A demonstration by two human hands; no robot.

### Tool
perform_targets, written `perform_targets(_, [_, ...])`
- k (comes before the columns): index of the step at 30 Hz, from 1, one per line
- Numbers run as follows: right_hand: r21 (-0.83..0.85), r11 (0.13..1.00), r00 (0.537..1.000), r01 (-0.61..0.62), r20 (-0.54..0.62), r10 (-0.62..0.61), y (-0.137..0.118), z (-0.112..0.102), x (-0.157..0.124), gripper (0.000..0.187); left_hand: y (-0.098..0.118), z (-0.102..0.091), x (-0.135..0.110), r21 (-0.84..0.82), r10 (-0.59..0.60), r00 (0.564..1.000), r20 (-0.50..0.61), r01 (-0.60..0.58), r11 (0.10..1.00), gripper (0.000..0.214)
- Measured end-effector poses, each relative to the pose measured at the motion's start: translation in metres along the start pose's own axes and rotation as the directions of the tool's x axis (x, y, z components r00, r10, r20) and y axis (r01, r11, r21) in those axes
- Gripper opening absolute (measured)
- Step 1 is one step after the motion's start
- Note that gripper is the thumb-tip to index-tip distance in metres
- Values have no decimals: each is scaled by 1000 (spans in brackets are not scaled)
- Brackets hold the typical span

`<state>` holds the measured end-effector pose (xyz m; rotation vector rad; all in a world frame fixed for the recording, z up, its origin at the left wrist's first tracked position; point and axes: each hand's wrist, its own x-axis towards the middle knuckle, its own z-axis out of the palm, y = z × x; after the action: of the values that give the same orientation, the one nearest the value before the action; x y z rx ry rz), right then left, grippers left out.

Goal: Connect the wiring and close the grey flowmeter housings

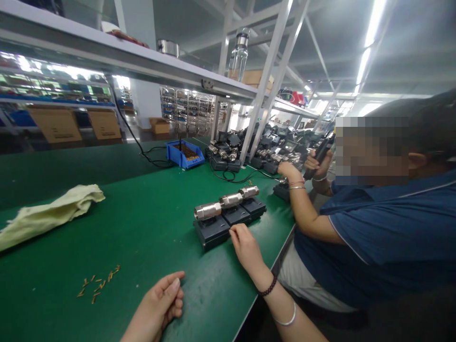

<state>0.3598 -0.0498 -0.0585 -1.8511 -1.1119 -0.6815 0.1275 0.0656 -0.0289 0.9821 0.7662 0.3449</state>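
Reaching forward, the right hand [245,247] touches its fingertips to the near edge of the closest dark base [213,230] in a row of three, each carrying a silver cylinder [207,210]; its fingers are pinched together, clamped on nothing I can make out; the left hand [164,299] rests loosely curled and empty on the green worktop [149,228]. Judging by this, a unit is being taken up; a firmer grip on the base comes first. Small brass pins [98,284] lie scattered near the left hand, a pale cloth [50,211] farther left, a blue bin [185,154] beyond; a co-worker in a blue shirt [384,242] sits alongside under strip lighting.
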Motion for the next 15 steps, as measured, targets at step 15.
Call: perform_targets(15, [-18, 1000, 1000, 19, 3, -19, 6, -1, -2, 30, 1, 3, -1, 23, 3, 1000, -16, -3, 1000, 44])
